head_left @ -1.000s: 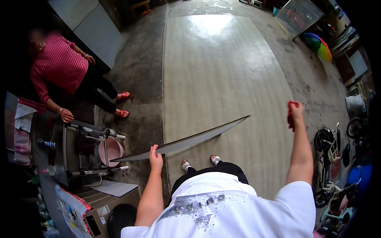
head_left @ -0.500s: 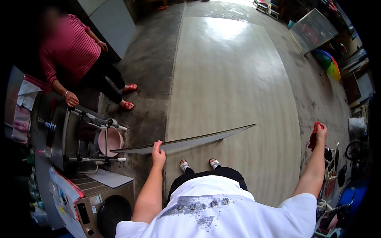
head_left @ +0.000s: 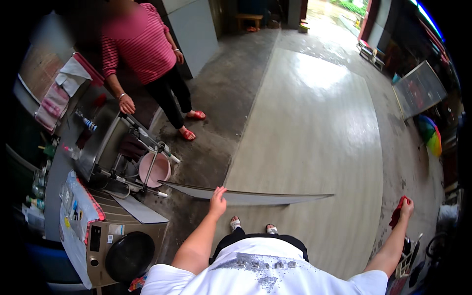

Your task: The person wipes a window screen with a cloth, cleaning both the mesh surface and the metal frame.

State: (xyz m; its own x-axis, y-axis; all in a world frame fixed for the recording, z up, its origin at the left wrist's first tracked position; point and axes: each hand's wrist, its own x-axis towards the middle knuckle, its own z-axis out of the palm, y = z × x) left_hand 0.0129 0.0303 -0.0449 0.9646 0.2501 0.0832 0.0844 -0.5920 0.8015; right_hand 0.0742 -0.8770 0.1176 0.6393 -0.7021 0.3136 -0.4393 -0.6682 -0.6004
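A thin, wide panel with a dark edge (head_left: 255, 198) stands on its long side in front of my feet, a little to the left. My left hand (head_left: 218, 200) holds its top edge, fingers bent over the far side and thumb side toward me. My right arm reaches far out to the right, away from the panel. In that closed right hand (head_left: 406, 208) is a crumpled red cloth (head_left: 397, 215), hanging below the fingers. The panel's lower edge is partly hidden.
At left, a person in a striped top (head_left: 140, 44) stands beside a metal sink on a frame (head_left: 105, 147). Below it are a pink basin (head_left: 155, 169) and a front-loading washing machine (head_left: 129, 255). Rightward are a leaning framed screen (head_left: 420, 91) and a rainbow umbrella (head_left: 430, 135).
The whole view has swung, so the scene sits lower and further right. The panel looks more level now. Both hands keep their hold.
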